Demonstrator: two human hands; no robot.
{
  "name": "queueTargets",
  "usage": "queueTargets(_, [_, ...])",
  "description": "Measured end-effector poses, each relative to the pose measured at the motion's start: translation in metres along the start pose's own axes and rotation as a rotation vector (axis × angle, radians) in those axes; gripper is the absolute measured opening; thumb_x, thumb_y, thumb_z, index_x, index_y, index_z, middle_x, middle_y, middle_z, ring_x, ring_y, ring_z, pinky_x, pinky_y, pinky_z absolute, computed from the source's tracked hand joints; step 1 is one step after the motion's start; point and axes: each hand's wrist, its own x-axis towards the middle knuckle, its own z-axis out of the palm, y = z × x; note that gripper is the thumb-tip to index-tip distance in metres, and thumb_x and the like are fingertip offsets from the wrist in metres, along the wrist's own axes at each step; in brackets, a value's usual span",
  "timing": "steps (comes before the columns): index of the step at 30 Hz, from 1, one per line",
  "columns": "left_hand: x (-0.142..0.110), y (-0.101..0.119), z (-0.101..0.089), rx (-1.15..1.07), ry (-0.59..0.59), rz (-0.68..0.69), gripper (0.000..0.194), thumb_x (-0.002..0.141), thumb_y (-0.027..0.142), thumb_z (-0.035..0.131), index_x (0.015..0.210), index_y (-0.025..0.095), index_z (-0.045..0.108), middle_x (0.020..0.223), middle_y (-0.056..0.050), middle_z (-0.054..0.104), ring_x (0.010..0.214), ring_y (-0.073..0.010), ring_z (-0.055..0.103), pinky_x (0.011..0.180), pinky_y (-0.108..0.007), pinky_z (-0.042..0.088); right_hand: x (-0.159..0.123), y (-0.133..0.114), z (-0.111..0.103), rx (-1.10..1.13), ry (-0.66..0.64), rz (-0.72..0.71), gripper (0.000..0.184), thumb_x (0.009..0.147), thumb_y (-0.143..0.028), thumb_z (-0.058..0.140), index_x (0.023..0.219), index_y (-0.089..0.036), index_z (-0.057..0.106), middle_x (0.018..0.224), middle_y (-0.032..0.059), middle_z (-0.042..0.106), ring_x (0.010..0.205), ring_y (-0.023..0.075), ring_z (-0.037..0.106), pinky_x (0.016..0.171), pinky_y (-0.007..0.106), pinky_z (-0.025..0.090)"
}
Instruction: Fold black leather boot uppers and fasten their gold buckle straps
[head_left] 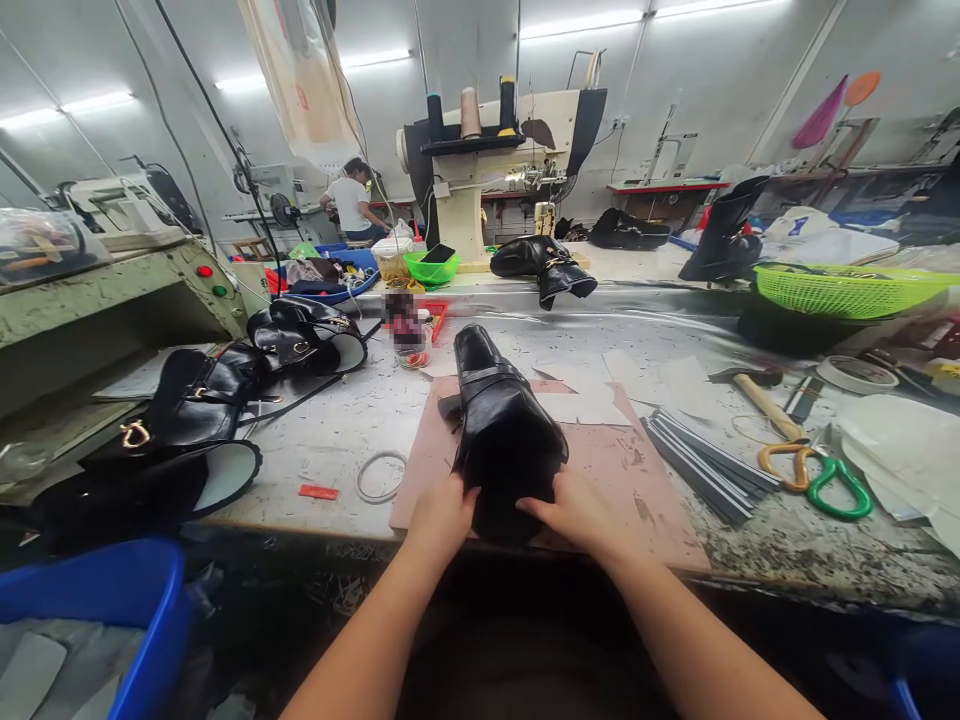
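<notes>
Head view, seen on my screen from far off: the left hand [441, 515] and the right hand [583, 512] both hold one black boot [501, 410], one at each side of its wide near end. Each hand is closed on the edge, with the thumb bent in over the dark top side; most of the other fingers are tucked out of sight, so I cannot tell how hard they squeeze. The boot lies on a pink board [615, 490] near the front edge of the work table [322, 440]. Its long way runs from the person's body out across the table, and the far tip leans a bit to the left. The narrow, round end points away, and the wide end faces the person. A strap [484, 376] goes across it, nearer the narrow end. Left of the board I see a thin gray ring [359, 480] and a small red strip [319, 492]. More black boots [202, 400] lie in a heap farther left, and a blue tub [161, 625] sits lower down. Right of the board are gray strips [709, 470], scissors [832, 466] with one orange and one green handle, and a hammer [766, 405]. At the back I see a big sewing machine [461, 215] with spools [470, 112] on top.
</notes>
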Motion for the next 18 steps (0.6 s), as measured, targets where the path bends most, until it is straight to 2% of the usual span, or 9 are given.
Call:
queueTargets(4, [-0.002,0.002,0.004,0.197,-0.048,0.063,0.016,0.083,0.023,0.051,0.088,0.015,0.064,0.077,-0.013,0.067,0.076,-0.0282,0.064,0.068,-0.034,0.044,-0.001,0.000,0.002,-0.028,0.002,0.001,0.025,0.074,-0.034,0.062,0.083,-0.011,0.066,0.094,0.0138,0.064,0.084,0.0263,0.062,0.070,0.031,0.046])
queueTargets(7, [-0.006,-0.001,0.005,0.304,-0.024,0.086,0.021,0.085,0.026,0.047,0.093,0.013,0.063,0.077,-0.015,0.066,0.072,-0.0297,0.063,0.065,-0.035,0.044,-0.003,0.000,0.006,-0.045,0.011,-0.008,0.025,0.075,-0.032,0.061,0.083,-0.009,0.066,0.100,0.0171,0.062,0.089,0.0293,0.060,0.075,0.035,0.046])
queueTargets(10, [-0.016,-0.010,0.006,0.370,0.043,0.146,0.030,0.089,0.031,0.040,0.087,0.013,0.064,0.078,-0.017,0.064,0.076,-0.0307,0.062,0.067,-0.038,0.044,-0.004,0.000,0.013,-0.031,0.038,-0.040,0.033,0.076,-0.027,0.060,0.104,-0.009,0.061,0.111,0.0154,0.058,0.101,0.0274,0.056,0.084,0.033,0.043])
queueTargets(12, [-0.023,-0.017,0.009,0.376,0.078,0.288,0.035,0.090,0.030,0.035,0.080,0.017,0.066,0.082,-0.015,0.066,0.084,-0.0276,0.062,0.076,-0.037,0.044,-0.004,0.000,0.015,-0.013,0.052,-0.061,0.044,0.076,-0.024,0.059,0.118,-0.011,0.052,0.118,0.0135,0.055,0.109,0.0244,0.052,0.090,0.031,0.040])
queueTargets(13, [-0.027,-0.020,0.013,0.365,0.080,0.412,0.033,0.090,0.032,0.037,0.083,0.018,0.066,0.090,-0.014,0.067,0.091,-0.0263,0.061,0.083,-0.036,0.043,-0.004,0.000,0.015,-0.005,0.053,-0.071,0.048,0.076,-0.022,0.059,0.121,-0.011,0.049,0.120,0.0133,0.054,0.110,0.0237,0.051,0.092,0.031,0.039])
queueTargets(14, [-0.030,-0.022,0.017,0.356,0.075,0.557,0.030,0.088,0.037,0.042,0.091,0.019,0.066,0.101,-0.013,0.066,0.099,-0.0261,0.059,0.088,-0.036,0.041,-0.004,0.000,0.014,0.002,0.049,-0.079,0.048,0.075,-0.021,0.059,0.121,-0.011,0.049,0.120,0.0134,0.054,0.111,0.0234,0.051,0.092,0.030,0.039])
queueTargets(15, [-0.033,-0.025,0.022,0.358,0.065,0.697,0.034,0.084,0.044,0.048,0.103,0.018,0.063,0.113,-0.012,0.062,0.108,-0.0270,0.055,0.093,-0.036,0.038,-0.003,0.001,0.011,0.009,0.038,-0.088,0.046,0.074,-0.020,0.060,0.119,-0.011,0.051,0.118,0.0131,0.055,0.109,0.0233,0.053,0.091,0.030,0.040])
queueTargets(17, [-0.035,-0.028,0.032,0.413,0.049,0.903,0.068,0.074,0.056,0.057,0.125,0.012,0.047,0.131,-0.016,0.049,0.120,-0.0307,0.044,0.099,-0.040,0.034,-0.002,0.003,0.002,0.022,0.009,-0.099,0.033,0.075,-0.023,0.060,0.107,-0.013,0.058,0.106,0.0107,0.062,0.097,0.0220,0.059,0.082,0.027,0.044])
queueTargets(18, [-0.036,-0.028,0.035,0.462,0.045,0.954,0.080,0.071,0.059,0.059,0.130,0.008,0.040,0.134,-0.019,0.043,0.123,-0.0325,0.040,0.100,-0.042,0.032,-0.001,0.005,-0.003,0.026,-0.003,-0.096,0.024,0.077,-0.026,0.058,0.098,-0.014,0.061,0.096,0.0089,0.066,0.089,0.0210,0.061,0.075,0.026,0.045])
